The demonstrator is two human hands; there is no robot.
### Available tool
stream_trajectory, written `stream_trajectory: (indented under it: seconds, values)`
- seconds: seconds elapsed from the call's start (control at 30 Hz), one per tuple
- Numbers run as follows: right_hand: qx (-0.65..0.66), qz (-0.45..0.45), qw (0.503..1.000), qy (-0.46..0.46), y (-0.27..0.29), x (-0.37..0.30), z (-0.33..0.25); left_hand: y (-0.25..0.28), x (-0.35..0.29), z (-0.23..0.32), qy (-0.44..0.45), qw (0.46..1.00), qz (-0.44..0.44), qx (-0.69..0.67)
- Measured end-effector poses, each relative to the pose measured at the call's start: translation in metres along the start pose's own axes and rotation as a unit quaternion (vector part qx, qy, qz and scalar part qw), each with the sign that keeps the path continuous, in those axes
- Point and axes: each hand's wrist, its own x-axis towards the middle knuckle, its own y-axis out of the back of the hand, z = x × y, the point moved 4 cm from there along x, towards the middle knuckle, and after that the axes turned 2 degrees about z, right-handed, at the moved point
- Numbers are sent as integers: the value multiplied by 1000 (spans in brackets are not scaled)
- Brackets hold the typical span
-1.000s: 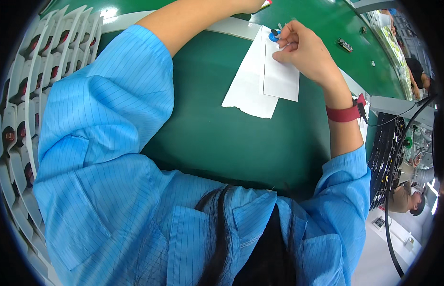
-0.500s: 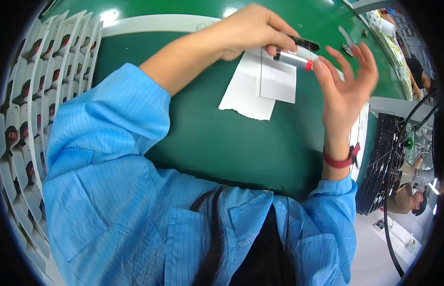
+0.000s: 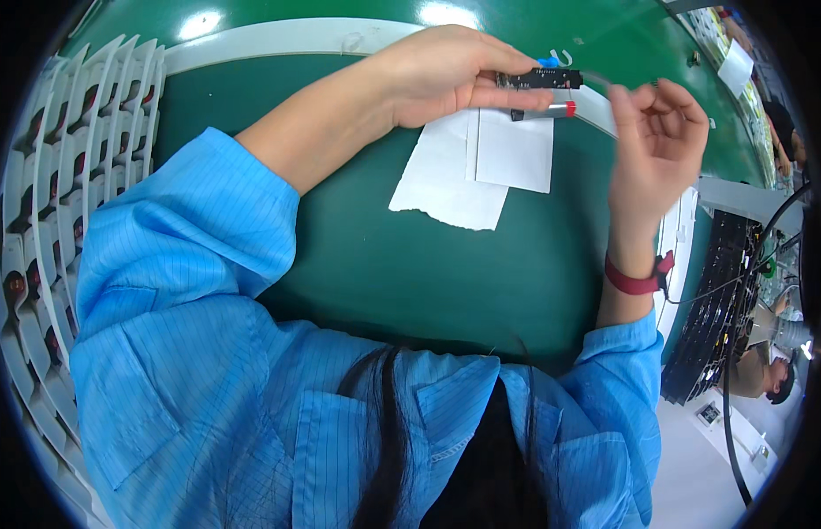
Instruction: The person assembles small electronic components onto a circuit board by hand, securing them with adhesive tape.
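Note:
My left hand [image 3: 455,75] grips a small black circuit board [image 3: 552,79] between thumb and fingers, above two overlapping pieces of white paper [image 3: 516,154]. Just below the board, a silver cylinder with a red end [image 3: 543,111], which looks like a small battery, hangs beside my fingers; a thin wire seems to join the two. To the right, my right hand [image 3: 662,123] has its fingers curled in. A blurred pale strip [image 3: 596,81] reaches from near the board's right end toward its thumb and appears pinched there.
White racks [image 3: 75,167] with dark and red parts stand at the left. A white strip [image 3: 278,42] borders the green mat [image 3: 428,291]. Behind the board lies a blue and white small item [image 3: 556,60]. Black trays [image 3: 706,300] and a cable [image 3: 728,397] are at the right; a person [image 3: 763,370] sits beyond.
My left fingers have straightened along the board and cylinder. My right hand has moved slightly right, its spread fingers now curled. The pale strip has come from its fingertips down toward the board.

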Motion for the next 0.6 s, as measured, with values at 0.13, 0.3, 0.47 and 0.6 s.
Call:
stream_trajectory:
  seconds: [0.13, 0.3, 0.47, 0.6]
  values:
    - [390, 7, 861, -327, -5, -6, 17, -1, 0, -4, 9, 1000, 9, 25]
    - [345, -7, 873, -344, -20, -18, 25, -2, 1, -5, 1, 999, -4, 49]
    - [311, 9, 897, -314, -22, -18, 26, -3, -1, -2, -7, 998, -1, 70]
    - [312, 17, 893, -322, -24, -19, 29, -1, 3, -5, -12, 997, -5, 78]
